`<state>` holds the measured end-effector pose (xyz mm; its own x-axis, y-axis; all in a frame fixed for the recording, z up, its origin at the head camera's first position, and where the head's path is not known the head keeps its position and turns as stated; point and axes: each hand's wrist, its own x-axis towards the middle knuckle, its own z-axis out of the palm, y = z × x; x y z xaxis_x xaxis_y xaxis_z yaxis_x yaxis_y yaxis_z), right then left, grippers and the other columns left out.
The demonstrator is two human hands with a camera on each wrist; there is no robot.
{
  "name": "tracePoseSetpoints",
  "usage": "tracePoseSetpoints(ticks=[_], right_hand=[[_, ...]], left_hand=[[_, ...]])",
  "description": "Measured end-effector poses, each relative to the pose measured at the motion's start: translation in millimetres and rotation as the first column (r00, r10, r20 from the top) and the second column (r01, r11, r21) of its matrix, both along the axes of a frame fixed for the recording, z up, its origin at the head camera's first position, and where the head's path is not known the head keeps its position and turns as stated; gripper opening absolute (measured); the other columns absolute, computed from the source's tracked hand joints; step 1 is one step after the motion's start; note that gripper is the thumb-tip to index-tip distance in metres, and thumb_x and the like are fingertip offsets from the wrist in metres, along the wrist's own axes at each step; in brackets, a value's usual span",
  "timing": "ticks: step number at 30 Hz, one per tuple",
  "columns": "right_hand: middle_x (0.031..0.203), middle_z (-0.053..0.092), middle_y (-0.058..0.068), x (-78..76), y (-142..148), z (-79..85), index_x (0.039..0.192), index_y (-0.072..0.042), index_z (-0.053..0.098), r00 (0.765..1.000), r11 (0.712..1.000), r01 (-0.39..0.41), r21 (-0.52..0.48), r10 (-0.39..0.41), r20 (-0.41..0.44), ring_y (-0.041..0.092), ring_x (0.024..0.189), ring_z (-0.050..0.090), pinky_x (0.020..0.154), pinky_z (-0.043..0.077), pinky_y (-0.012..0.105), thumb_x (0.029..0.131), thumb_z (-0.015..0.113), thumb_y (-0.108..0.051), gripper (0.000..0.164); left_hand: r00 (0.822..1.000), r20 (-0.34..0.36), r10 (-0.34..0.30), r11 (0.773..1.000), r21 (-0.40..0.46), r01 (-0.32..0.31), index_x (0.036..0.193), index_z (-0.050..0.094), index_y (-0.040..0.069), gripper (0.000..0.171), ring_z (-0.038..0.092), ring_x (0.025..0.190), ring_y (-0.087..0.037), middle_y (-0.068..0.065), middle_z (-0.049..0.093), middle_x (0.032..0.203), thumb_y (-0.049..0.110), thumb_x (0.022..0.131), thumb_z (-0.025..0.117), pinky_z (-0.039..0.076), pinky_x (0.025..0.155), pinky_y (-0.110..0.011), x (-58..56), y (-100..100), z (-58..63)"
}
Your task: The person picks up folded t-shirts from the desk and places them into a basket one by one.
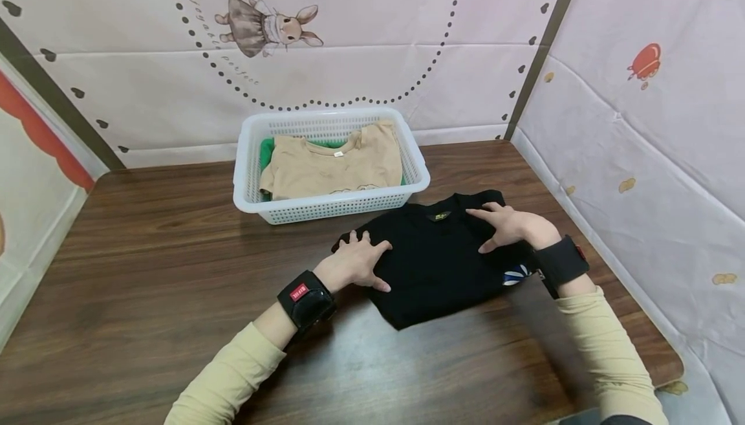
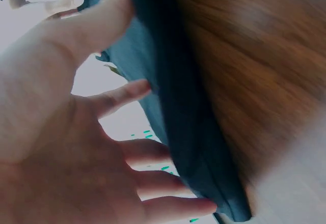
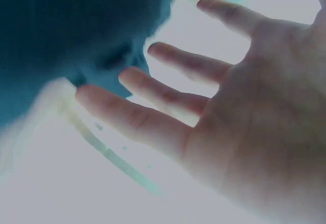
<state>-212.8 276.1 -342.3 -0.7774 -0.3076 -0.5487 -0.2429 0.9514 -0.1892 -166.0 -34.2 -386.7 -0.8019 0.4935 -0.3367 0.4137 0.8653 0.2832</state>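
Observation:
A black shirt [image 1: 442,263], folded into a compact shape, lies on the wooden table with its collar toward the basket. At its left side the left hand [image 1: 356,263] spreads its fingers, fingertips right at the cloth. The left wrist view has the same hand [image 2: 76,147] with fingers apart along the edge of the dark fabric [image 2: 173,96]. Over the shirt's upper right part is the right hand [image 1: 511,226], fingers spread and thumb apart. In the right wrist view its fingers [image 3: 137,117] extend straight toward the dark cloth [image 3: 66,35]. A blue and white print [image 1: 515,275] shows near the shirt's right end.
Behind the shirt stands a white plastic basket [image 1: 326,209], its front right corner close to the shirt's collar. Inside lie a folded tan shirt [image 1: 326,171] and green fabric [image 1: 266,151] beneath it. Printed cloth sheets [image 1: 372,76] hang along the table's back and right side.

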Motion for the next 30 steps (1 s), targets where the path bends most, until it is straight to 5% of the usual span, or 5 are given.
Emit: tracePoseSetpoints(ticks=[5, 11, 30], right_hand=[[0.155, 0.007, 0.028, -2.1, 10, 9.8, 0.152, -0.011, 0.018, 1.000, 1.000, 0.002, -0.006, -0.002, -0.005, 0.058, 0.137, 0.010, 0.097, 0.034, 0.068, 0.081, 0.075, -0.031, 0.093], [0.153, 0.008, 0.030, -8.5, 18, 3.4, 0.152, -0.011, 0.019, 0.999, 0.999, -0.029, 0.022, 0.028, 0.040, 0.058, 0.136, 0.014, 0.097, 0.036, 0.066, 0.075, 0.080, -0.033, 0.101], [0.153, 0.010, 0.027, -2.1, 1, -10.7, 0.150, -0.019, 0.028, 0.996, 0.996, -0.084, 0.024, 0.083, 0.031, 0.056, 0.137, 0.017, 0.095, 0.039, 0.065, 0.076, 0.079, -0.036, 0.092]], left_hand=[[0.999, -0.038, 0.008, 1.000, 0.010, -0.008, 0.144, 0.039, 0.017, 0.087, 0.019, 0.141, -0.050, -0.029, 0.025, 0.152, 0.063, 0.076, 0.068, 0.026, 0.110, -0.063, -0.8, 5, -0.7], [1.000, 0.008, 0.013, 0.999, -0.038, -0.012, 0.151, 0.025, 0.026, 0.096, 0.015, 0.144, -0.047, -0.023, 0.015, 0.157, 0.070, 0.075, 0.063, 0.022, 0.111, -0.065, 0.8, 10, -6.8], [0.998, 0.047, 0.032, 0.999, -0.040, -0.031, 0.150, 0.027, 0.026, 0.099, 0.014, 0.144, -0.046, -0.023, 0.016, 0.157, 0.069, 0.071, 0.067, 0.021, 0.111, -0.065, 7.4, -11, -4.5]])
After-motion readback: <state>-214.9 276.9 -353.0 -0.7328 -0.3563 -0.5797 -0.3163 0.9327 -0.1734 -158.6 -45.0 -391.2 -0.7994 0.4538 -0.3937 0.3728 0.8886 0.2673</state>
